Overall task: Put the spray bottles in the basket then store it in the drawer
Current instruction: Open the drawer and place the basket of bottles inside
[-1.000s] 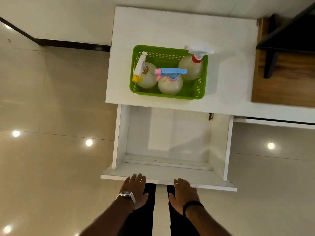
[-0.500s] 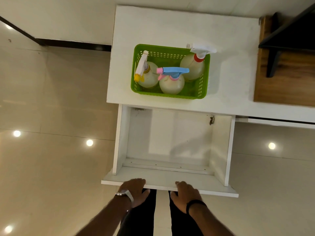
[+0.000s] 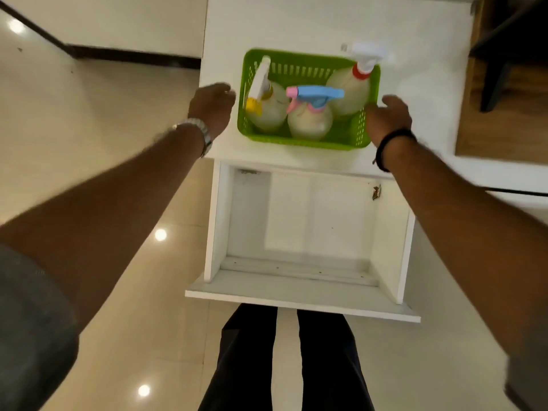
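basket (image 3: 305, 137): on worktop (image 3: 415, 69), three spray bottles (image 3: 310, 120) inside | left hand (image 3: 212, 106), right hand (image 3: 387, 117): flanking basket, fingers released | drawer (image 3: 299, 232): pulled out

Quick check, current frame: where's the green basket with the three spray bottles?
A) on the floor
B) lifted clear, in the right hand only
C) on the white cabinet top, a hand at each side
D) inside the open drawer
C: the green basket sits on the white cabinet top behind the open drawer, which holds nothing, with the left hand and the right hand at its two ends.
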{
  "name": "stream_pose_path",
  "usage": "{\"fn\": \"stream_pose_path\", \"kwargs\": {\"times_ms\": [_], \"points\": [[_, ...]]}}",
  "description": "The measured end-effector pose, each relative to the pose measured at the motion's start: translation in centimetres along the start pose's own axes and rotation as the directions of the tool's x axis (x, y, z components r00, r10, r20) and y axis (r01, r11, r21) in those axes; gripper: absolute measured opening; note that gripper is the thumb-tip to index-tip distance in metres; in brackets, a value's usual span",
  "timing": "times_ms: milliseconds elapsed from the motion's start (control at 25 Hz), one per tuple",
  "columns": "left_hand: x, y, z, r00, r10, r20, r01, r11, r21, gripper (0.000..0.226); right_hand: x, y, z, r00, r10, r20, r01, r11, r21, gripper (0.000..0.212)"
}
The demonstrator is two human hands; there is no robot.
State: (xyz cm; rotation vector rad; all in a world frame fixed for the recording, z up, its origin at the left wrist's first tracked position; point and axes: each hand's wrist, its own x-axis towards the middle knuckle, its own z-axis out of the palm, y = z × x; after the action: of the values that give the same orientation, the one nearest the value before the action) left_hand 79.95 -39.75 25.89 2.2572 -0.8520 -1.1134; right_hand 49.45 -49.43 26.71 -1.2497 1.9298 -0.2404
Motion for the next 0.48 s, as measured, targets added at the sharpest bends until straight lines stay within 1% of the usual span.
{"fn": "stream_pose_path", "kwargs": {"times_ms": [80,160,240,280,360,400,480], "points": [[-0.1,0.5,0.9,0.998,0.003,0.065,-0.004,1.000,0.011,0.026,0.9,-0.2,1.1,0.999,-0.013,0.041,0.016,0.996,-0.086,0.043],[-0.7,0.5,1.6,0.999,0.016,0.044,-0.018,0.999,0.044,0.018,0.9,0.5,1.6,0.999,-0.030,0.013,0.031,0.992,-0.126,0.037],[-1.8,-0.1,1.6,0.999,0.052,-0.008,-0.051,0.990,0.132,0.020,0.2,1.7,1.7,0.999,-0.049,-0.020,0.046,0.987,-0.156,0.037],[-2.7,-0.6,1.5,0.997,0.073,-0.019,-0.069,0.987,0.145,0.020,-0.6,2.5,1.7,0.997,-0.069,-0.033,0.062,0.981,-0.186,0.036],[-4.8,-2.1,1.3,0.995,0.094,-0.019,-0.091,0.990,0.112,0.020,-2.9,4.5,1.7,0.992,-0.112,-0.059,0.096,0.969,-0.228,0.033],[-6.2,-3.1,1.2,0.995,0.099,-0.014,-0.097,0.991,0.088,0.021,-4.6,5.7,1.8,0.990,-0.122,-0.070,0.105,0.972,-0.209,0.031],[-9.6,-5.2,0.9,0.993,0.121,-0.006,-0.121,0.991,0.059,0.023,-8.6,8.5,1.9,0.990,-0.116,-0.078,0.108,0.989,-0.099,0.028]]}}
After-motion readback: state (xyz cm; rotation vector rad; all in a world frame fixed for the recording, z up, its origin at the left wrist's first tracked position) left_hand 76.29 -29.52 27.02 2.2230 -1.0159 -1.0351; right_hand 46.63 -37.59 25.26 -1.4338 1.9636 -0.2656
